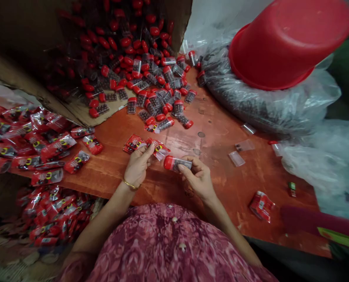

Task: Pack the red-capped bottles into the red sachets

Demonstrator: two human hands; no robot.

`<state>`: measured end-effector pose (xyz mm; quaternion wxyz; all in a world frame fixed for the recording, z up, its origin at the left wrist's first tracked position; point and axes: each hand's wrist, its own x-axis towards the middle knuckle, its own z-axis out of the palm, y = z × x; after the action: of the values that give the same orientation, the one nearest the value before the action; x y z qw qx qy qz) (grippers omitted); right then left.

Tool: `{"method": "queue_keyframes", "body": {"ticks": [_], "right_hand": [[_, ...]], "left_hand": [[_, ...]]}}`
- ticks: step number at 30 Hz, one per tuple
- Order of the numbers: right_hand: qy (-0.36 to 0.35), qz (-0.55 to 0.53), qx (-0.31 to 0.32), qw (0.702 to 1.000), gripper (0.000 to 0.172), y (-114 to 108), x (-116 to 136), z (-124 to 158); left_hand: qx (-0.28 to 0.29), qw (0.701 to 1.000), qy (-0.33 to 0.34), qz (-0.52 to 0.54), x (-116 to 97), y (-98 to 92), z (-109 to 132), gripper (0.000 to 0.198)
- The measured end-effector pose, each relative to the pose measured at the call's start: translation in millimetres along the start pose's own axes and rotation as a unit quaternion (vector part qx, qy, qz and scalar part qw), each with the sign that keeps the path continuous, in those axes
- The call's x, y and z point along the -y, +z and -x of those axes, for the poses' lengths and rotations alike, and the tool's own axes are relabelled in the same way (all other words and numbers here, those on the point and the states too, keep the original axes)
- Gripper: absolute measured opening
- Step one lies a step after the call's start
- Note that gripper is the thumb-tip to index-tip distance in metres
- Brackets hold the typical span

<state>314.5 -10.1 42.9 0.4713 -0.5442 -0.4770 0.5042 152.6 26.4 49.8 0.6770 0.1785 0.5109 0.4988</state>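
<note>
My left hand [137, 166] pinches a red printed plastic sleeve [160, 149] between thumb and fingers. Beside that hand, more flat red sleeves [134, 143] lie on the table. In my right hand [199, 176] is a small clear bottle [176, 163] with a red cap, held on its side with the cap toward the left hand; dark round pieces show inside it. The bottle and the sleeve are close together but apart. Beyond my hands spreads a heap of similar red-capped bottles [155, 100], spilling from a cardboard box [83, 113].
Sleeved red packs [36, 145] pile up at the left, with others [55, 215] lower down. At the right, a red bucket [282, 43] sits upside down on a clear bag [250, 105] of dark pieces. Clear empty tubes [237, 158] and a crumpled red pack [261, 206] lie on the reddish table [215, 211].
</note>
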Motion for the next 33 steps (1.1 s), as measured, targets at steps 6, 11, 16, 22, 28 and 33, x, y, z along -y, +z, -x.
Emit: {"method": "queue_keyframes", "body": {"ticks": [6, 11, 16, 22, 28, 33], "right_hand": [[0.032, -0.014, -0.007, 0.999, 0.033, 6, -4, -1], [0.027, -0.036, -0.018, 0.999, 0.035, 11, -8, -1], [0.009, -0.059, -0.041, 0.997, 0.031, 20, -11, 0], [-0.005, -0.051, -0.018, 0.999, 0.027, 27, -14, -3], [0.018, -0.089, -0.032, 0.995, 0.028, 40, -18, -4], [0.025, -0.121, 0.043, 0.991, 0.032, 37, -17, -10]], "left_hand": [[0.030, 0.999, 0.028, -0.010, 3, 1.9, 6, 0.036], [0.033, 0.995, 0.094, -0.023, 13, -0.3, 5, 0.031], [0.020, 0.994, 0.109, -0.018, 25, 5.0, 4, 0.029], [0.025, 0.997, 0.075, 0.001, 27, 14.7, 6, 0.029], [0.042, 0.997, 0.058, 0.004, 35, 18.6, 3, 0.029], [0.041, 0.996, 0.075, 0.012, 31, 12.0, -1, 0.029]]}}
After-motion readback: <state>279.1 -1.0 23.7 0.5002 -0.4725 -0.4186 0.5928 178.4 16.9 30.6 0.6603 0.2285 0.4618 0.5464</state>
